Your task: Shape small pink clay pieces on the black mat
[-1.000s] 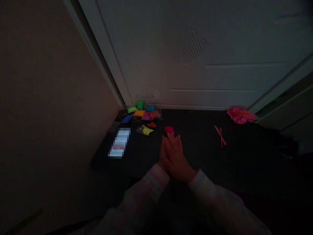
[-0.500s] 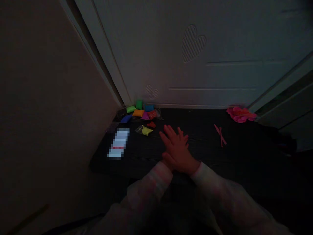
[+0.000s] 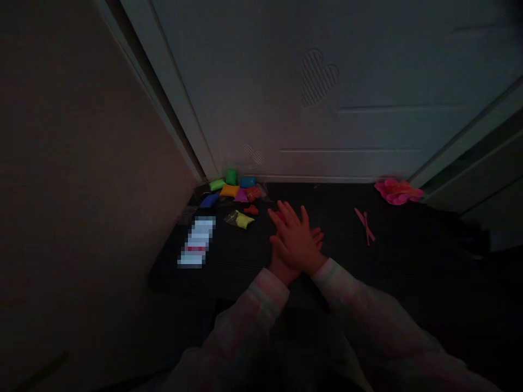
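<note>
Over the dark tabletop, my right hand [image 3: 299,239] lies flat across my left hand [image 3: 283,265], its fingers stretched and spread. My left hand is underneath, mostly covered; its fingertips stick out to the right. A bit of pink modelling clay [image 3: 280,216] shows between the two palms, behind the right fingers. How big the piece is, I cannot tell. To the left of my hands lie a small red piece of clay [image 3: 251,209] and a yellow clay packet [image 3: 244,219] in clear wrapping.
Several coloured clay packets [image 3: 229,190] sit at the back left of the dark table [image 3: 237,261]. A blurred-out bright rectangle [image 3: 197,242] lies at the left. Crossed pink sticklike tools [image 3: 366,226] and a pink flower-shaped thing [image 3: 398,191] are at right. A white door [image 3: 245,81] stands behind.
My right hand has slid a little against the left, and the left fingertips now stick out farther to the right. Pink clay shows between them now. The view has shifted slightly.
</note>
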Tool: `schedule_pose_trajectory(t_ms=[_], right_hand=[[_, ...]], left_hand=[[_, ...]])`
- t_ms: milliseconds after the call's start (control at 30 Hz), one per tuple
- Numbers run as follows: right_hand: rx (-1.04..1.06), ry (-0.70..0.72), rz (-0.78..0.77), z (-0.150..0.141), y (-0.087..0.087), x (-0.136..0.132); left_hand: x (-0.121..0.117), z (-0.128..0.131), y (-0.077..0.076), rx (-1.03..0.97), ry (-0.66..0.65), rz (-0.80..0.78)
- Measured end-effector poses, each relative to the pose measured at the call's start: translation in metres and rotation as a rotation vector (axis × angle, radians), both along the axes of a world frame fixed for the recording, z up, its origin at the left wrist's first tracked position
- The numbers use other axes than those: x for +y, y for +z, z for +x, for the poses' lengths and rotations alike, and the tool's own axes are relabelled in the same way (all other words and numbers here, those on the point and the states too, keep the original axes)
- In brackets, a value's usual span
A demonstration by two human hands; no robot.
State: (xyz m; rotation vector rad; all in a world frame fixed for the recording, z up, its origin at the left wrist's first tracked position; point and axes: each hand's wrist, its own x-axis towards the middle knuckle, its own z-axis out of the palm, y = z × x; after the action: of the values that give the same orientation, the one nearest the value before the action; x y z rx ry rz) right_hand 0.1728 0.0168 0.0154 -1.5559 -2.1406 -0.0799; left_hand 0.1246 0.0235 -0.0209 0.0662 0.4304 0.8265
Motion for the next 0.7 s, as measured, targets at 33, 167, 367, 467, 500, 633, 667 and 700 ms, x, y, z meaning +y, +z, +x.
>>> schedule_pose_trajectory(t_ms=[33, 167, 367, 467, 500, 633, 667, 700], right_hand=[[0.026, -0.071, 0.003, 0.006, -0.002, 0.006], [0.227, -0.202, 0.115, 0.040, -0.011, 0.013], [0.600, -0.245, 0.215, 0.073, -0.022, 0.001], [0.542, -0.176, 0.204, 0.073, -0.029, -0.008], [0.506, -0.144, 0.213, 0.071, -0.031, -0.011], [0.327, -0.053, 0.256, 0.058, -0.036, -0.019], [0.283, -0.052, 0.247, 0.055, -0.037, -0.018], [0.247, -0.062, 0.232, 0.052, -0.038, -0.017]], left_hand=[[0.002, -0.003, 0.000, -0.031, -0.007, 0.000], [0.009, -0.010, 0.000, -0.044, 0.001, -0.038], [0.011, -0.010, 0.004, 0.070, -0.011, -0.078], [0.014, -0.010, 0.007, 0.136, -0.038, -0.081], [0.017, -0.010, 0.008, 0.150, -0.038, -0.069], [0.028, -0.006, 0.008, 0.168, -0.020, 0.025], [0.031, -0.004, 0.007, 0.166, -0.020, 0.047], [0.034, -0.002, 0.007, 0.164, -0.026, 0.068]])
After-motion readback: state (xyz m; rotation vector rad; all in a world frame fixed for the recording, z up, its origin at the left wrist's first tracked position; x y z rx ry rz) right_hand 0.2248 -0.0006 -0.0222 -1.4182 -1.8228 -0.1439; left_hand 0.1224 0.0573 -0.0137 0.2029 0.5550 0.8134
